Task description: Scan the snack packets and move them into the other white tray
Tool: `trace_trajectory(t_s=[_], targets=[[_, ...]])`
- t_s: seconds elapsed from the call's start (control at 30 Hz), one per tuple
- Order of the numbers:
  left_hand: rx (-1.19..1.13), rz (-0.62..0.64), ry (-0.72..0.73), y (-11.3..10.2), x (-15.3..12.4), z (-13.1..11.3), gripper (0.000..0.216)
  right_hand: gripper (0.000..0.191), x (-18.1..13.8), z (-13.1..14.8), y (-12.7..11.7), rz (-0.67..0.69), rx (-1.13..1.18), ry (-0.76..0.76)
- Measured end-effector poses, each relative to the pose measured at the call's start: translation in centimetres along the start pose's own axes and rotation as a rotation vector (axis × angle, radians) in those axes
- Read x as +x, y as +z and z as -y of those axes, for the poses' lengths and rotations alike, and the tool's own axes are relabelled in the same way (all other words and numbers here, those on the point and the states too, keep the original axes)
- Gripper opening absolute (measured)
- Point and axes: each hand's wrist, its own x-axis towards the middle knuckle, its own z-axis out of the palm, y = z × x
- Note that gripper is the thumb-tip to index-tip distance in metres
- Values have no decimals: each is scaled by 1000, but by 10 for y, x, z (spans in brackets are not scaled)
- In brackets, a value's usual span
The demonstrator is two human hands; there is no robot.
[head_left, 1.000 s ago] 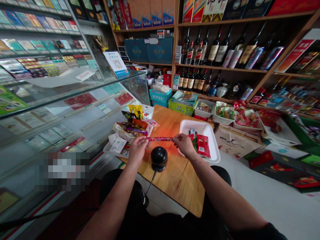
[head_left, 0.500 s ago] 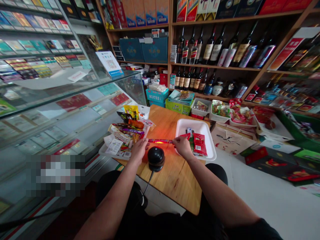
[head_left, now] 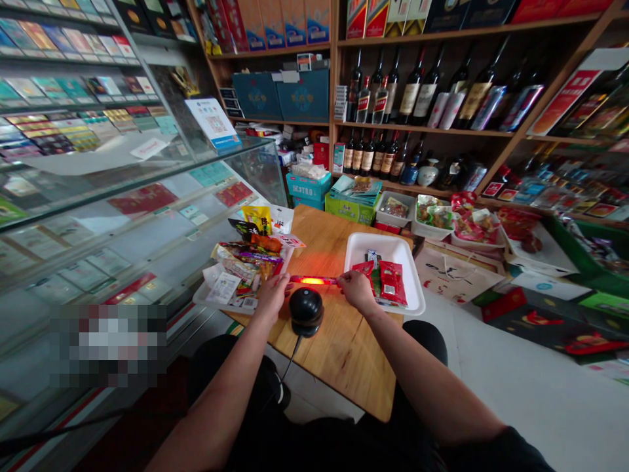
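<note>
Both ends of the slim red stick point(head_left: 314, 280) are pinched, by your left hand point(head_left: 273, 296) and right hand point(head_left: 358, 288), just beyond the black scanner point(head_left: 305, 311). Red glow on it: reading looks underway. Few packets point(head_left: 392, 283) right of scanner, snack heap point(head_left: 255, 254) left; can't tell which is done.

A stick packet point(head_left: 314, 281) spans from left hand point(head_left: 275, 293) to right hand point(head_left: 358, 288), over the table point(head_left: 344, 367). There a barcode scanner point(head_left: 306, 311) stands between the left tray point(head_left: 205, 300) of snack packets point(head_left: 250, 259) and the right tray point(head_left: 415, 285) of pouches point(head_left: 392, 282). Wine bottles point(head_left: 410, 92) stand on shelves point(head_left: 422, 130) behind.
</note>
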Motion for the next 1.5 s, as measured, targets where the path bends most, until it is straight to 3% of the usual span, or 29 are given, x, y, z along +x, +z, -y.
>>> trace_trajectory(t_s=[0.43, 0.73, 0.9, 1.17, 1.5], targets=[[1, -13, 10, 3, -3, -8, 49, 21, -3, 1, -3, 10, 23, -8], [3, 46, 94, 23, -16, -46, 41, 21, -4, 1, -21, -20, 88, 17], [-2, 131, 135, 47, -22, -65, 38, 23, -3, -13, -37, -67, 124, 21], [-13, 174, 153, 100, -14, -72, 38, 26, -21, -34, -69, -104, -78, -22], [-11, 303, 112, 173, -9, -67, 40, 14, -54, -55, -71, -79, -203, -43]])
